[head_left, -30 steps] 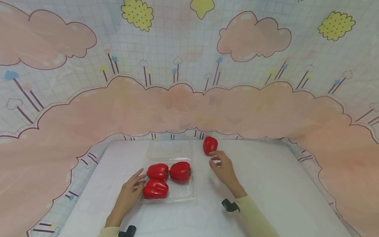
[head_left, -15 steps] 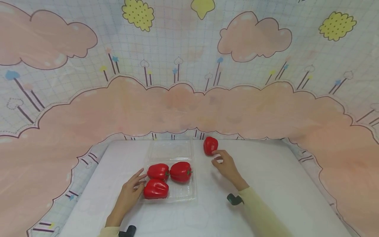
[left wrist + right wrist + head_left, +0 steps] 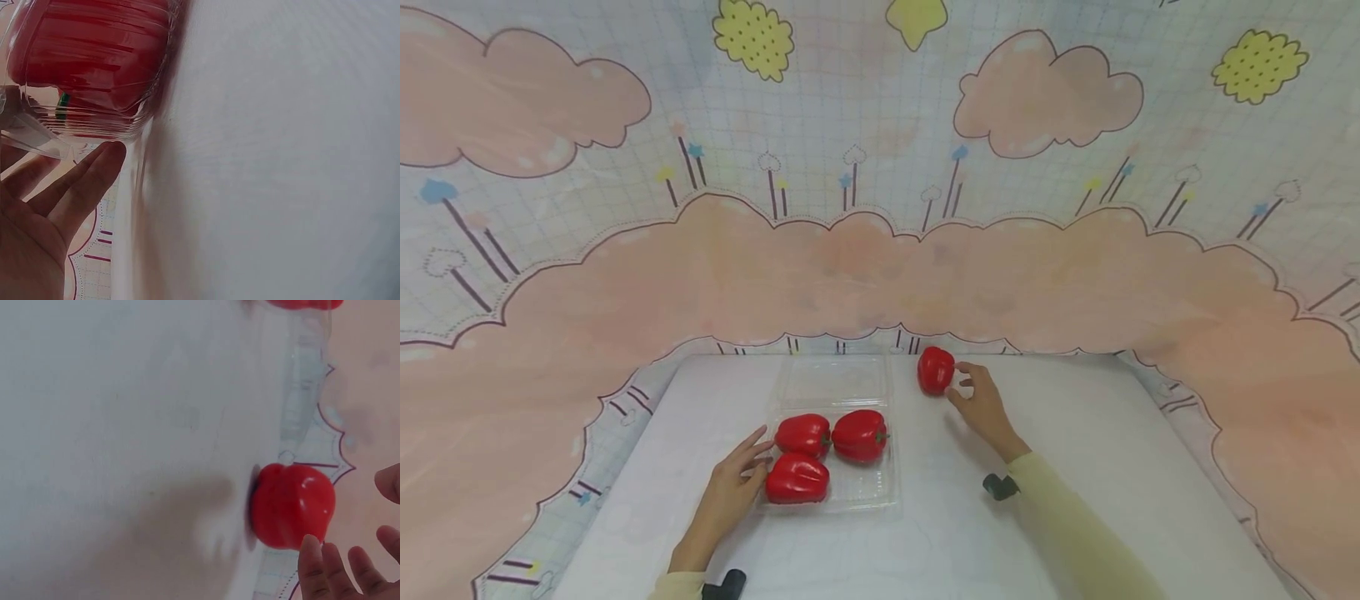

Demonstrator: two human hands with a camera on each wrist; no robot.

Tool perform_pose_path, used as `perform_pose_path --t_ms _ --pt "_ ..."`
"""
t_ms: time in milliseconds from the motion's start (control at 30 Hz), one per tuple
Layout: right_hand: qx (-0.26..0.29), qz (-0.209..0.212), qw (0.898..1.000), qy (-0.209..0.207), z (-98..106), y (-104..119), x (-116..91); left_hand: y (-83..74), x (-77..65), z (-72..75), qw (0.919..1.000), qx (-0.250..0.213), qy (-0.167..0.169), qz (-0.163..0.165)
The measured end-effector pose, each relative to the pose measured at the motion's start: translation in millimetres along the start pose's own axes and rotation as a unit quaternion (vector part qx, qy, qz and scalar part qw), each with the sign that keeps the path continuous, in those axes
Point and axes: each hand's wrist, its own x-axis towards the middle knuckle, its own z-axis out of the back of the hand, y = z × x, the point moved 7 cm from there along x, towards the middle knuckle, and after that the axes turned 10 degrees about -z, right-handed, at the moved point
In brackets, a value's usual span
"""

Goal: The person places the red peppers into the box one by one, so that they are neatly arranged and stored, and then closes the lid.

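Three red bell peppers (image 3: 861, 435) lie in the base of a clear plastic clamshell box (image 3: 863, 487), its lid (image 3: 835, 382) folded back. My left hand (image 3: 726, 492) is at the box's left side, fingers extended; in the left wrist view, the fingertips reach the ribbed plastic wall (image 3: 94, 128). Behind the box to the right, another red bell pepper (image 3: 935, 372) rests on the table. My right hand (image 3: 983, 408) is at that pepper's right side, fingers spread and bent slightly toward it. The right wrist view shows the fingertips (image 3: 310, 550) overlapping the pepper's edge.
Underneath is a white tabletop (image 3: 1112, 467), its far edge just behind the loose pepper. A patterned cloth backdrop (image 3: 850, 275) with clouds rises behind and around the table. Dark wrist-worn devices (image 3: 1000, 486) sit by both yellow sleeves.
My right hand has shifted right and farther back, from the loose pepper's near side to its right side. My left hand and the boxed peppers stay in place.
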Motion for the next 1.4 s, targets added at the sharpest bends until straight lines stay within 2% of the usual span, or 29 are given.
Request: perform_pose_path --t_ms 267,433,567,1033,1233,1400 --pt "0.012 -0.010 1.000 -0.022 5.0 -3.9 15.2 1.0 -0.9 -2.0 1.0000 -0.007 0.003 -0.002" --pt "0.021 -0.025 0.999 -0.013 2.6 -7.6 26.3 -1.2 -0.2 1.9 0.9999 0.006 -0.004 -0.011" --pt "0.024 -0.038 0.999 -0.011 1.4 -10.5 34.3 -1.0 -0.3 2.2 0.9999 0.011 -0.001 -0.005" --pt "0.070 -0.075 0.995 -0.005 -14.0 -14.8 53.1 0.8 -0.7 -0.3 1.0000 -0.006 0.002 -0.002" --pt "0.061 -0.090 0.994 0.003 -23.3 -17.0 58.9 3.3 -0.6 -1.3 1.0000 -0.005 0.004 0.003" --pt "0.044 -0.084 0.995 0.003 -27.6 -13.4 63.8 2.4 0.1 -0.2 1.0000 -0.008 0.002 -0.001"
